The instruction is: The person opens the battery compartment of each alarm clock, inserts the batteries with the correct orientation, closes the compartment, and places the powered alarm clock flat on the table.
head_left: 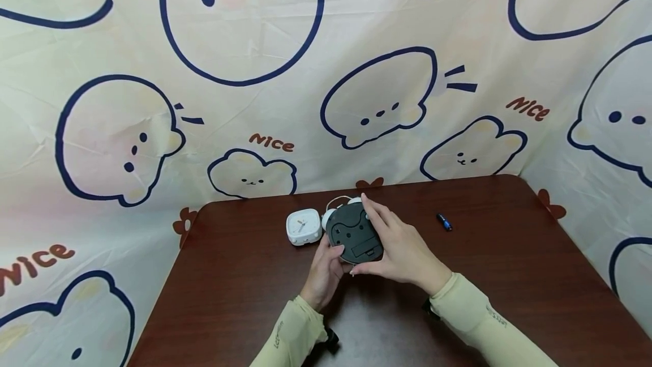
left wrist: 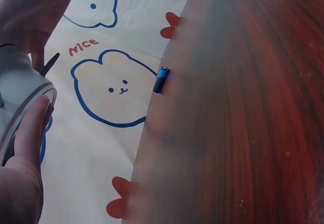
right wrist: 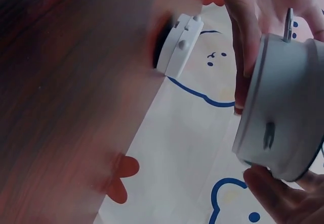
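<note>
Both hands hold a round twin-bell alarm clock [head_left: 351, 234] above the table, its dark grey back turned up toward the head camera. My left hand [head_left: 325, 271] grips the lower left edge, thumb lying on the back. On the opposite side, my right hand [head_left: 404, 248] spans the rim, fingers at the top near a white bell and thumb at the bottom. A rectangular panel shows low on the back. The right wrist view shows the pale side of the clock [right wrist: 288, 102] with small metal feet; its dial is hidden in the head view.
Just left of the held clock stands a small white square clock [head_left: 304, 226]. A blue and black battery [head_left: 444, 222] lies farther right on the dark brown table [head_left: 244, 299]. Behind the table's far edge hangs a cartoon-printed cloth [head_left: 377, 27].
</note>
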Available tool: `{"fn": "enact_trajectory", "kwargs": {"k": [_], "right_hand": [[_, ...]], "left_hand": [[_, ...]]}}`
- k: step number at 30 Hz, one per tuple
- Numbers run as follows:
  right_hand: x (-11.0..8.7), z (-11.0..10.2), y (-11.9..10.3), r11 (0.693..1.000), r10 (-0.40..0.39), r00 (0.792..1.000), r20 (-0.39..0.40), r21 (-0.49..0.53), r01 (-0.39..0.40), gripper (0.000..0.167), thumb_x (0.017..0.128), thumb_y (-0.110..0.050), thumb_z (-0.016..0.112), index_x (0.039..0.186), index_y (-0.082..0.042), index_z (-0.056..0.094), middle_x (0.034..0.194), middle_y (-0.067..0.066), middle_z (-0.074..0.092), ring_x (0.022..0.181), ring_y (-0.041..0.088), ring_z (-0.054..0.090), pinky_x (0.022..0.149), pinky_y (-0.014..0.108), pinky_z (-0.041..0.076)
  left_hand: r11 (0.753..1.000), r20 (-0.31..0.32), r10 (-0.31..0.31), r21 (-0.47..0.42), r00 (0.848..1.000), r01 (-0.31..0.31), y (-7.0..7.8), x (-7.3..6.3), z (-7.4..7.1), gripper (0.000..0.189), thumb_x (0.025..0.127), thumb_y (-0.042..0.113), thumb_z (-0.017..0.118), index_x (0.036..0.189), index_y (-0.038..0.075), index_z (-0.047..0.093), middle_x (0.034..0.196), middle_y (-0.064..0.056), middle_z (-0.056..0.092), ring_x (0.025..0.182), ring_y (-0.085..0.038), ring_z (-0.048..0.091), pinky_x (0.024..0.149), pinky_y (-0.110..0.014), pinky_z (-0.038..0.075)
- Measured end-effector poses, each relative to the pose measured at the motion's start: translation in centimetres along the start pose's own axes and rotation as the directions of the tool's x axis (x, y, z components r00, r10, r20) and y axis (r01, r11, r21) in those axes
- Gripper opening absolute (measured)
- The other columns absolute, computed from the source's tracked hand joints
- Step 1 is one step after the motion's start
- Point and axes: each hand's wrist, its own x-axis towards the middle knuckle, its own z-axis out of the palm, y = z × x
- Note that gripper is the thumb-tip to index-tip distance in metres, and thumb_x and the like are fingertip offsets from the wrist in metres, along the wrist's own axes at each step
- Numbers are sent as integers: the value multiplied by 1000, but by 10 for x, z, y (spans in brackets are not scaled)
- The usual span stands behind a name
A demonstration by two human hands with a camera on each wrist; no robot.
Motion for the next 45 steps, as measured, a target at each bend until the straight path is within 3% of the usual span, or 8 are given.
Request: {"fn": "enact_trajectory", "kwargs": {"k": [8,13,17,24,29,33,41,45], "right_hand": [[4,2,-2,997,-11,1000,14,-79,12,139,61,-73,88,167,-20,17,164,8,37,121,26,59,68,38,60],[4,2,-3,998,4,1000,31,-64,-1,131,65,-68,89,167,-23,19,161,9,38,117,26,59,66,38,59],[2,4,-1,1000,19,1000,24,-20,-18,128,67,-61,91,167,-25,20,156,11,41,108,24,63,72,40,61],[0,2,2,993,71,997,-9,99,-70,135,65,-52,95,168,-26,11,144,13,48,107,26,67,88,50,61],[0,-2,2,968,130,992,4,217,-127,133,67,-45,95,167,-31,9,150,14,45,120,31,63,95,57,58],[-2,-2,2,934,166,985,35,315,-169,130,70,-42,94,167,-34,9,154,12,43,130,32,57,100,62,53],[-4,2,2,896,104,992,70,426,-124,125,72,-40,94,166,-35,13,155,7,41,135,28,50,107,63,47],[-6,4,6,883,92,989,113,449,-134,119,74,-43,93,166,-36,17,155,5,41,134,29,50,104,64,48]], "left_hand": [[1000,-3,-9,14,1000,9,1,0,2,68,105,20,45,164,11,13,159,-21,39,120,-19,67,85,-33,60],[1000,-9,-14,0,1000,14,-2,-1,2,70,104,18,47,165,12,12,165,-22,30,127,-19,63,92,-33,60],[1000,10,-15,10,1000,15,-3,-2,0,69,106,19,48,164,12,12,166,-22,29,128,-18,63,91,-33,60],[999,128,-31,-7,991,32,-2,-3,-10,62,113,44,12,166,12,9,169,-12,29,137,-16,56,96,-39,58],[993,100,-109,-31,989,113,-1,-1,-11,56,114,42,21,165,17,19,163,-2,40,136,-15,55,100,-40,55],[984,98,-167,-53,981,173,-1,-3,-12,60,113,48,27,165,20,19,164,-4,37,134,-14,55,105,-40,52],[952,268,-87,-260,959,159,-1,-3,-10,55,111,52,21,160,30,31,155,8,47,139,-13,49,111,-39,46],[950,237,-83,-273,968,148,-2,-3,-9,49,111,52,27,156,33,35,152,8,49,138,-13,48,111,-39,45]]}}
